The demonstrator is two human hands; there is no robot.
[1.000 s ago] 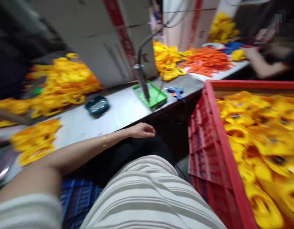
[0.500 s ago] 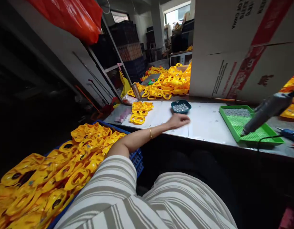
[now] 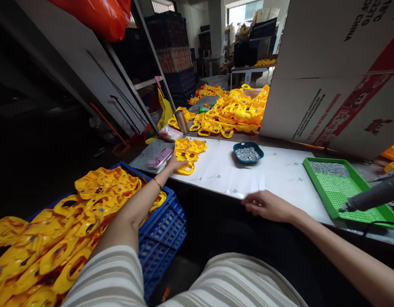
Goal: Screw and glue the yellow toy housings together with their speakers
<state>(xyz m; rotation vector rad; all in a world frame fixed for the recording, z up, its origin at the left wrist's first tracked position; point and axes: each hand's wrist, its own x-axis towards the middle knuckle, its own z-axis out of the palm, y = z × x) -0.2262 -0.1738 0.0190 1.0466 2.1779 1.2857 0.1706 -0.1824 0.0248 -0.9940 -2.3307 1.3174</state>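
Left hand (image 3: 176, 162) at far-left yellow parts (image 3: 198, 147), fingers part-spread, grip unclear; lifting singly should avoid snags. Right hand (image 3: 268, 205) nearer, loosely half-curled, nothing visible held.

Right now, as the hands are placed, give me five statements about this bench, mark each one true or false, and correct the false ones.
1. The left hand is at the small cluster of yellow parts on the white worktop. True.
2. The right hand is inside the green tray. False: it is by the worktop's front edge, apart from the tray.
3. The teal bowl holds small silvery pieces. True.
4. The blue crate is on the person's right. False: it is on the left, heaped with more yellow pieces.
5. The bracelet is on the left wrist. True.
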